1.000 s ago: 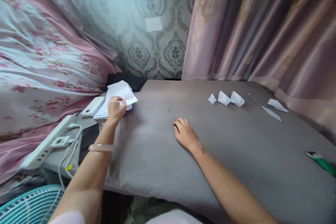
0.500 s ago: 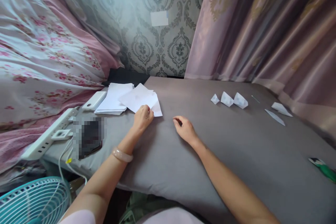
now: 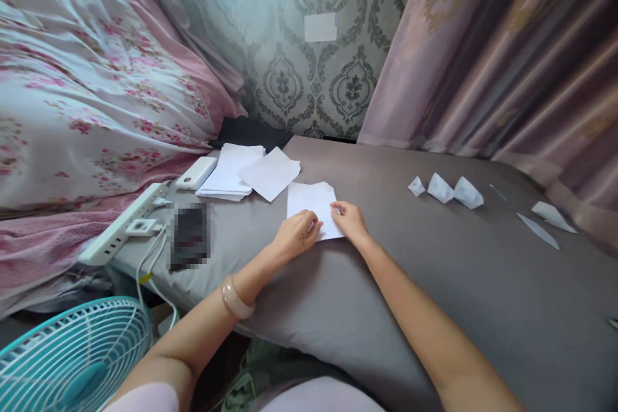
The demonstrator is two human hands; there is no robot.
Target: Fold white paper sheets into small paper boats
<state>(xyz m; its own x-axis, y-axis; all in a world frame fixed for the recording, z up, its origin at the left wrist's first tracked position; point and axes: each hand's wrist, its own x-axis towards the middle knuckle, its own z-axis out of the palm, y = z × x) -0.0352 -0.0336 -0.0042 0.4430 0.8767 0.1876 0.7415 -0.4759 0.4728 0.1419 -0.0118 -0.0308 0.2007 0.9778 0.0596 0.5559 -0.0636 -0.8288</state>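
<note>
A white sheet of paper (image 3: 309, 197) lies on the grey cloth surface in front of me, with one upper corner uneven. My left hand (image 3: 298, 235) is closed at its lower left part, fingers curled over the sheet. At its right edge, my right hand (image 3: 348, 220) pinches the paper between thumb and fingers. Just beyond, to the left, another loose white sheet (image 3: 271, 173) overlaps a stack of white paper (image 3: 229, 170). Several small folded paper shapes (image 3: 440, 187) stand in a row off to the right.
Cut paper pieces (image 3: 538, 230) and a thin stick (image 3: 498, 192) lie at the far right. Along the left edge are a white power bank (image 3: 196, 173), a power strip (image 3: 123, 225) with cables, and a pixelated dark object (image 3: 190, 236). A teal fan (image 3: 82, 360) stands lower left.
My left hand has drawn one sheet away from the stack, toward me and to the right. The right hand has come onto that sheet's right edge. The view has turned slightly left.
</note>
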